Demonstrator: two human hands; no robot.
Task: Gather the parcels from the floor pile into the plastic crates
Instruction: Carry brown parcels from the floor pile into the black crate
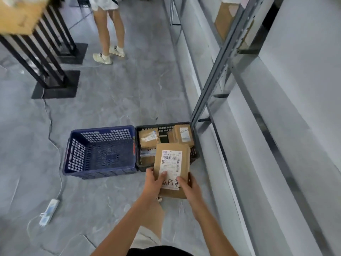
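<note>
I hold a brown cardboard parcel with a white shipping label in both hands, above the near edge of the black plastic crate. My left hand grips its lower left edge, thumb on the label. My right hand grips the lower right edge. The black crate holds several brown parcels. Left of it stands a blue plastic crate with nothing visible inside. The floor pile is not in view.
Grey metal shelving runs along the right. A person's legs stand ahead near black table bases. A white power strip and its cable lie on the grey floor at left.
</note>
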